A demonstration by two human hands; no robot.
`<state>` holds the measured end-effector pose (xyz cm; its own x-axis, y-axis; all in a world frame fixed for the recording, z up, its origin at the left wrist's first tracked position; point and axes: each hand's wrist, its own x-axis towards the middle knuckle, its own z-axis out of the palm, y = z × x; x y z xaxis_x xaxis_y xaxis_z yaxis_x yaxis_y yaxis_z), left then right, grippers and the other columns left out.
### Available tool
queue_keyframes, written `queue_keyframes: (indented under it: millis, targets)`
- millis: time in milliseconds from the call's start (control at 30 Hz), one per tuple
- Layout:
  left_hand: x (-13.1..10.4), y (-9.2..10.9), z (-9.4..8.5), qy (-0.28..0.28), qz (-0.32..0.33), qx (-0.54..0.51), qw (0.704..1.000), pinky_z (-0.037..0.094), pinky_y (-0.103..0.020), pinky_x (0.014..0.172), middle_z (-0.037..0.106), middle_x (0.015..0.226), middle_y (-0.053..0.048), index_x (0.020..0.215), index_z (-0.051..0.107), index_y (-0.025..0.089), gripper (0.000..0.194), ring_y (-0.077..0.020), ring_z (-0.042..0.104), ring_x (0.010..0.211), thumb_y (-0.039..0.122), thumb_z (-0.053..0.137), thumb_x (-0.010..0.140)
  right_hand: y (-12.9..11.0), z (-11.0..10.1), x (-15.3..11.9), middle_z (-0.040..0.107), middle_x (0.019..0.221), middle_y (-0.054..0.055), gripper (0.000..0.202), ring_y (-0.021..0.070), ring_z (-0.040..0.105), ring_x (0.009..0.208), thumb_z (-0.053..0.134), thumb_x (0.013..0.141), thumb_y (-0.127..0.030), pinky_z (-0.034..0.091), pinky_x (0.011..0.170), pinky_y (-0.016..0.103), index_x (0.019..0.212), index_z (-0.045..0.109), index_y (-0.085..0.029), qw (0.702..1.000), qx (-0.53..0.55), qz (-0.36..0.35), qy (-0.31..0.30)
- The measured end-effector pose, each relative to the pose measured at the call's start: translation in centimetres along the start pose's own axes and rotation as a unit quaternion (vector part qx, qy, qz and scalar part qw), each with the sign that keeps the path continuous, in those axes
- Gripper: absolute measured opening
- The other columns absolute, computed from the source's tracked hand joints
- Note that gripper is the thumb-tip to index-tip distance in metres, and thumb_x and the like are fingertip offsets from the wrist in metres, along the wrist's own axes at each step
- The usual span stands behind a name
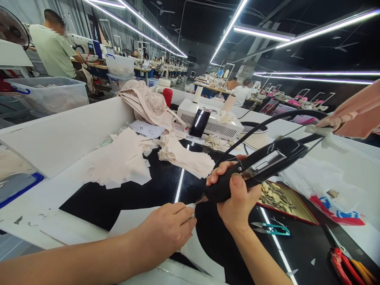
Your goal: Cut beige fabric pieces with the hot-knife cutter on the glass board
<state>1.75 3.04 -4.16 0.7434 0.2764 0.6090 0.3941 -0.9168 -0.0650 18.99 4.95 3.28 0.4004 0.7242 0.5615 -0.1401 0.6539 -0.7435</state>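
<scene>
Tool (252,174) clasped in right hand (237,194); left hand (170,227) curled lower, apparently pinching white piece (196,249).

The head-worn camera looks forward and down, near the left hand (166,229) and right hand (239,204). It reaches the ceiling lights (263,34).

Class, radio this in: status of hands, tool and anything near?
Right hand gripping black tool. Left hand curled near its tip, over white piece; grip unclear. Teal snips beside right wrist.
</scene>
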Motion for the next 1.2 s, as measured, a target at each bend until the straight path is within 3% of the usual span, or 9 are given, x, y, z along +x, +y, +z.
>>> queue_keyframes:
  millis: [433, 667, 900, 1200]
  targets:
    - [-0.2, -0.5, -0.6, -0.049, 0.040, 0.036, 0.997, 0.054, -0.033, 0.088, 0.075, 0.121, -0.009, 0.114, 0.070, 0.011, 0.016, -0.0199, 0.068, 0.105, 0.022, 0.060, 0.106, 0.2, 0.0, -0.1, 0.061, 0.079, -0.006, 0.041, 0.0124, 0.058, 0.057, 0.078, 0.086, -0.043, 0.052, 0.052, 0.029, 0.117, 0.056, -0.029, 1.000, -0.010, 0.004, -0.007]
    - [-0.2, -0.7, -0.9, -0.043, 0.038, 0.026, 0.998, 0.053, -0.033, 0.095, 0.075, 0.122, -0.008, 0.117, 0.072, 0.009, 0.024, -0.0192, 0.067, 0.108, 0.025, 0.056, 0.109, 0.2, 0.1, -0.1, 0.064, 0.079, -0.006, 0.042, 0.0130, 0.060, 0.057, 0.080, 0.086, -0.043, 0.053, 0.053, 0.030, 0.118, 0.057, -0.028, 1.000, -0.003, 0.003, -0.001]
    - [0.1, -0.6, -1.2, -0.035, 0.046, 0.036, 0.998, 0.052, -0.033, 0.099, 0.076, 0.118, -0.007, 0.103, 0.075, 0.013, 0.023, -0.0187, 0.067, 0.110, 0.023, 0.055, 0.109, -0.5, 0.2, 0.2, 0.064, 0.077, -0.006, 0.042, 0.0127, 0.059, 0.055, 0.082, 0.084, -0.041, 0.052, 0.051, 0.028, 0.115, 0.059, -0.027, 1.000, 0.007, -0.014, 0.023]
    - [0.0, -0.6, -1.2, -0.048, 0.051, 0.055, 0.996, 0.052, -0.032, 0.100, 0.076, 0.119, -0.006, 0.101, 0.074, 0.015, 0.017, -0.0177, 0.067, 0.112, 0.021, 0.060, 0.107, 0.1, 0.3, -0.1, 0.066, 0.078, -0.005, 0.043, 0.0130, 0.060, 0.056, 0.084, 0.084, -0.042, 0.054, 0.052, 0.030, 0.115, 0.059, -0.026, 1.000, 0.016, -0.004, 0.009]
